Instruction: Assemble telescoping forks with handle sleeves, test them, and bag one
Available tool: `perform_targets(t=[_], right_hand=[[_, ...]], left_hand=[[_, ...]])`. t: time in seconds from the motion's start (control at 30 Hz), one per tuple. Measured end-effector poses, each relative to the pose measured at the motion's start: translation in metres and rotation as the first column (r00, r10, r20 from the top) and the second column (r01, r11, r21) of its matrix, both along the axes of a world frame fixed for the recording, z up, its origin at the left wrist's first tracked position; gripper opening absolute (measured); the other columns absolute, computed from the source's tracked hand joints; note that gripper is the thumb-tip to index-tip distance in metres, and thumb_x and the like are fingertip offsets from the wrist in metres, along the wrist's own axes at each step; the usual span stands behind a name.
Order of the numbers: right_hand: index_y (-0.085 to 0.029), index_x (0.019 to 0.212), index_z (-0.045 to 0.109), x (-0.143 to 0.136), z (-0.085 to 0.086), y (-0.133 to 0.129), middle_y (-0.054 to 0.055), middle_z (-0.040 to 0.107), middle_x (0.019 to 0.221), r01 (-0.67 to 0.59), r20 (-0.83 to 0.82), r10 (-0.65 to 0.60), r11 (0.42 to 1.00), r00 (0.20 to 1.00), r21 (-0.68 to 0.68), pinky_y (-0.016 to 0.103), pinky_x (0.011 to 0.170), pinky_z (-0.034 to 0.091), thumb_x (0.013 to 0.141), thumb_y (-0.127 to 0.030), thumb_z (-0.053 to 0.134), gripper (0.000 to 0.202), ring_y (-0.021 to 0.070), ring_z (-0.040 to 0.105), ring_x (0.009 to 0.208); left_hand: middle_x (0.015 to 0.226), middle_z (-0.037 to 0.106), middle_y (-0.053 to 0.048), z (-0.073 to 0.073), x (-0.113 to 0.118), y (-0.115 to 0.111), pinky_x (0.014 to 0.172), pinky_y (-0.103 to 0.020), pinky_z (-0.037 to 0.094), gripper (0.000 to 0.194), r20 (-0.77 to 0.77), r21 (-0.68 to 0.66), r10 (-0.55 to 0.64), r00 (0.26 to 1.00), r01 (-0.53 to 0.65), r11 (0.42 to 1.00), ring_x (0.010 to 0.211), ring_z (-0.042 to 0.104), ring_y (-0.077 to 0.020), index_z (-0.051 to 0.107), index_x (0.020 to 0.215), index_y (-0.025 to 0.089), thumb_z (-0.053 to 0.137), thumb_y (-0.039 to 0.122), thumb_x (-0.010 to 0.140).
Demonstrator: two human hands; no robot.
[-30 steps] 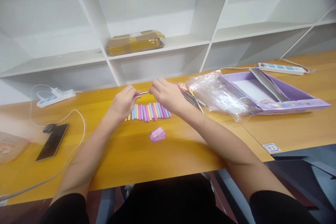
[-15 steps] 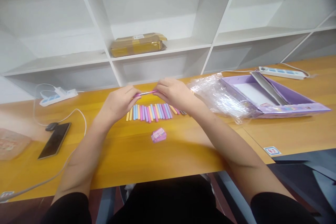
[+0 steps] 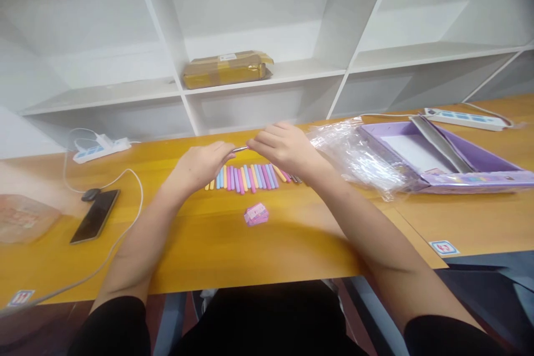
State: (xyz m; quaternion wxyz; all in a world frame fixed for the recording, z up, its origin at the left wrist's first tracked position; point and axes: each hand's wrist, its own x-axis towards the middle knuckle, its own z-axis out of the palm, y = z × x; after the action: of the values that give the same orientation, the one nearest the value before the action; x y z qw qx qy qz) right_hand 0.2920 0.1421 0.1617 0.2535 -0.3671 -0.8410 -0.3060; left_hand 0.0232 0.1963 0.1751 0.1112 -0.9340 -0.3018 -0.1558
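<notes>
My left hand (image 3: 205, 166) and my right hand (image 3: 280, 147) grip opposite ends of a slim pink-and-silver stick (image 3: 240, 149), held roughly level above the table. Only its short silver middle shows between my closed fingers; its kind cannot be made out. Below, a row of yellow, blue, pink and purple sticks (image 3: 246, 178) lies side by side on the wood. A few dark-tipped pieces (image 3: 295, 178) lie at the row's right end, partly behind my right wrist. Nearer to me is a small pile of pink printed cards (image 3: 256, 214).
Crumpled clear plastic (image 3: 367, 158) lies right of my hands, against an open purple box (image 3: 450, 180). To the left are a phone (image 3: 95, 216), a white cable (image 3: 112, 256) and a power strip (image 3: 104, 149). A taped parcel (image 3: 227, 70) sits on the shelf behind.
My hands have drawn closer together on the stick, so less of it shows between them. The whole view has shifted slightly; the row and the cards lie as before.
</notes>
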Motion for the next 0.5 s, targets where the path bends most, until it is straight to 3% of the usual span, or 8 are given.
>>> perform_targets(t=[0.13,0.3,0.4,0.5], right_hand=[[-0.024,0.111,0.072,-0.002,0.0,-0.001,0.006,0.066,0.088,-0.035,-0.039,0.033,0.999,0.999,-0.035,0.037,0.078,0.033,0.118,-0.019,0.039,0.034,0.0192,0.055,0.084],[-0.018,0.106,0.073,-0.016,0.0,-0.014,0.006,0.069,0.086,0.037,-0.053,-0.047,0.983,0.997,-0.18,0.034,0.074,0.03,0.117,-0.025,0.046,0.03,0.0184,0.057,0.079],[-0.015,0.101,0.072,-0.024,0.001,-0.022,0.006,0.069,0.081,0.124,0.027,-0.121,0.965,0.992,-0.231,0.034,0.071,0.028,0.115,-0.021,0.05,0.027,0.0178,0.056,0.075],[-0.015,0.102,0.073,-0.026,0.0,-0.022,0.006,0.069,0.082,0.121,0.026,-0.118,0.965,0.993,-0.231,0.034,0.072,0.029,0.113,-0.018,0.055,0.021,0.0181,0.057,0.076]], left_hand=[[0.109,0.082,-0.006,0.007,0.003,-0.008,0.071,-0.031,0.047,0.036,-0.031,-0.097,0.055,0.998,-0.057,0.994,0.088,0.076,-0.0237,0.071,0.118,0.025,0.041,0.045,0.116],[0.079,0.076,-0.009,0.008,0.005,-0.01,0.062,-0.033,0.036,0.032,-0.144,0.038,0.221,0.965,-0.218,0.975,0.072,0.072,-0.0276,0.073,0.099,0.021,0.052,0.045,0.109],[0.075,0.075,-0.01,0.007,0.006,-0.009,0.06,-0.034,0.032,0.029,-0.205,0.096,0.295,0.933,-0.281,0.955,0.07,0.071,-0.0298,0.073,0.092,0.021,0.056,0.041,0.106],[0.076,0.075,-0.011,0.008,0.006,-0.007,0.06,-0.035,0.03,0.026,-0.251,0.121,0.338,0.907,-0.317,0.941,0.07,0.071,-0.0302,0.074,0.091,0.021,0.054,0.03,0.105]])
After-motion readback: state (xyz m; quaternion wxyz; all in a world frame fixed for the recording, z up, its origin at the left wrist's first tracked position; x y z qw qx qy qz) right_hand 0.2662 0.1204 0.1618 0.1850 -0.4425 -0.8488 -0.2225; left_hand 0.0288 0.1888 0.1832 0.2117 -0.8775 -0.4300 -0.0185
